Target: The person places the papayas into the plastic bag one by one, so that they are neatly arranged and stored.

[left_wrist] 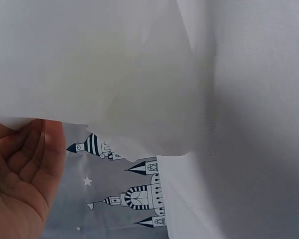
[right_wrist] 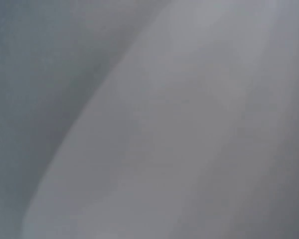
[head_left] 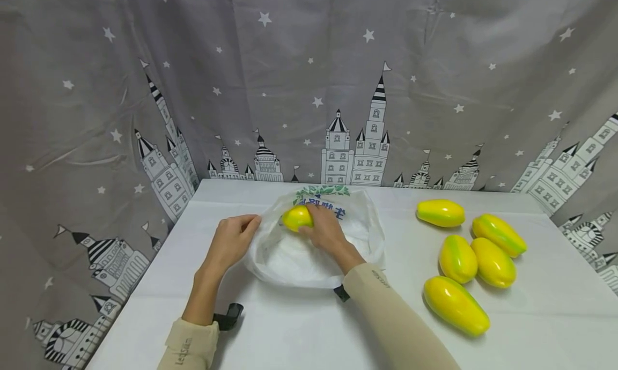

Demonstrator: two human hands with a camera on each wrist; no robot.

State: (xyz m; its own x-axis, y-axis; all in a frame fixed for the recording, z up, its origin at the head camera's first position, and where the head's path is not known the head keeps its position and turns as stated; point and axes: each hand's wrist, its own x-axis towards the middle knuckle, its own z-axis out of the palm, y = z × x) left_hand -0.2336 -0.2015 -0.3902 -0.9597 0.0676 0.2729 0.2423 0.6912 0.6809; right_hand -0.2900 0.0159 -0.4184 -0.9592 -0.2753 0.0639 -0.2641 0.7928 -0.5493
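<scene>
A white plastic bag (head_left: 289, 276) with blue lettering and green leaves printed on it lies spread with its mouth open on the table. Its left rim is pinched by my left hand (head_left: 232, 240), thumb against fingers. Inside the mouth, my right hand (head_left: 326, 229) grips a yellow papaya (head_left: 295, 218) from its right side. In the left wrist view, the curled left hand (left_wrist: 22, 174) is at the edge of the bag's film (left_wrist: 99, 79), which hides part of the fingers. Blurred whitish film (right_wrist: 154, 129) fills the right wrist view, and the right hand does not show there.
Several more yellow papayas with green streaks, among them a far one (head_left: 440, 213) and a near one (head_left: 456, 305), lie to the right on the white table (head_left: 285, 332). Behind the table hangs a grey curtain (head_left: 289, 64) printed with castles and stars.
</scene>
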